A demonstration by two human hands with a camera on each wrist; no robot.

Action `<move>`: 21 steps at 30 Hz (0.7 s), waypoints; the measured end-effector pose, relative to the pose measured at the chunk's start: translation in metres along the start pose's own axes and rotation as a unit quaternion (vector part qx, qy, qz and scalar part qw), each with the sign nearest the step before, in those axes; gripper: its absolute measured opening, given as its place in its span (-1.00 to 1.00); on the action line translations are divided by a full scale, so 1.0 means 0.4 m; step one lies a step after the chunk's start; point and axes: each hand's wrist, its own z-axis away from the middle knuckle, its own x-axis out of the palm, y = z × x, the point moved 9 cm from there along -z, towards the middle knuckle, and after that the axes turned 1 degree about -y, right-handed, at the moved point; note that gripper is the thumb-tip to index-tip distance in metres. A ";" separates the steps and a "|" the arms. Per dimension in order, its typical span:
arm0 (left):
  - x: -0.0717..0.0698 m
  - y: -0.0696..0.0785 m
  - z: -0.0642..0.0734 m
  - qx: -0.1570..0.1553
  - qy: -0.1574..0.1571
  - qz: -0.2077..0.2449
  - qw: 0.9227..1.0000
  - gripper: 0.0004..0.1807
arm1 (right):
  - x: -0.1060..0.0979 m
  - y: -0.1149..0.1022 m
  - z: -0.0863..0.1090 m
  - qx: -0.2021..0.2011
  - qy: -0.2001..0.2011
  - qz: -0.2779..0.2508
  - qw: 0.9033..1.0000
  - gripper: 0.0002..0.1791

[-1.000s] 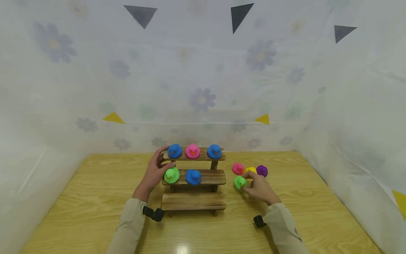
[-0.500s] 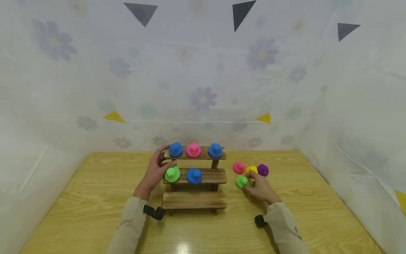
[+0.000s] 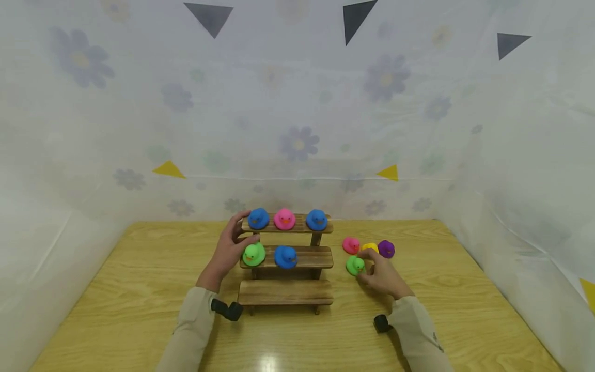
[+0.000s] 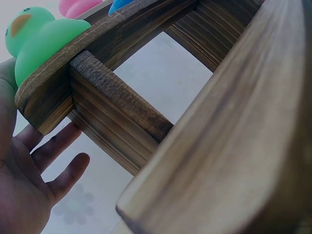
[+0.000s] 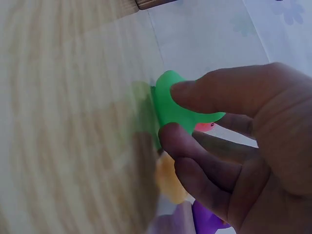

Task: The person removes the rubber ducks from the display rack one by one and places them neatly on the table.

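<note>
My left hand (image 3: pixel 229 247) holds the left end of a three-step wooden stand (image 3: pixel 285 293), its thumb beside a green rubber duck (image 3: pixel 253 254) on the middle step. In the left wrist view, fingertips (image 4: pixel 73 131) reach around behind that step's end. A blue duck (image 3: pixel 285 257) sits further along the same step. On the top step are a blue duck (image 3: pixel 258 219), a pink duck (image 3: pixel 284 219) and another blue duck (image 3: pixel 316 220). Right of the stand, my right hand (image 3: pixel 383 274) pinches a second green duck (image 5: pixel 178 109) between thumb and fingers, close over the table.
Behind the right hand, a pink duck (image 3: pixel 351 245), a partly hidden yellow duck (image 3: pixel 370 248) and a purple duck (image 3: pixel 386 249) stand on the wooden table (image 3: pixel 446 268). A pale flowered sheet (image 3: pixel 297 103) encloses the back and sides.
The green duck in my right hand has shifted slightly right and turned a little. My left hand keeps its place at the stand, and the head view has moved slightly.
</note>
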 end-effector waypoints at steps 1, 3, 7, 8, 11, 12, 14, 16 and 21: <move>-0.001 -0.001 -0.001 -0.002 0.001 0.000 1.000 -0.31 | -0.001 -0.003 0.001 0.003 -0.002 0.000 1.000 -0.46; -0.002 -0.002 -0.001 -0.002 0.002 0.000 1.000 -0.30 | -0.002 -0.008 0.002 0.009 -0.006 0.001 1.000 -0.40; 0.001 -0.001 -0.001 0.002 -0.002 -0.002 1.000 -0.29 | -0.010 -0.023 0.002 0.010 -0.006 0.022 1.000 -0.34; 0.001 -0.003 -0.001 0.000 -0.001 -0.003 1.000 -0.29 | -0.012 -0.028 0.002 0.007 -0.005 0.029 1.000 -0.33; -0.005 -0.010 0.001 -0.008 0.005 -0.007 1.000 -0.30 | -0.017 -0.050 -0.001 -0.011 0.003 0.044 0.999 -0.32; -0.007 -0.012 0.002 -0.010 0.008 -0.007 1.000 -0.30 | -0.019 -0.059 -0.002 -0.022 0.008 0.050 0.998 -0.33; -0.010 -0.012 0.003 -0.011 0.010 -0.007 1.000 -0.31 | -0.024 -0.080 -0.002 -0.043 0.021 0.056 0.997 -0.36; -0.009 -0.008 0.003 -0.007 0.007 -0.009 1.000 -0.31 | -0.033 -0.102 -0.001 -0.067 0.041 0.056 0.995 -0.40; -0.001 -0.001 -0.001 -0.002 0.004 -0.012 1.000 -0.29 | -0.058 -0.152 0.007 -0.114 0.090 0.044 0.988 -0.55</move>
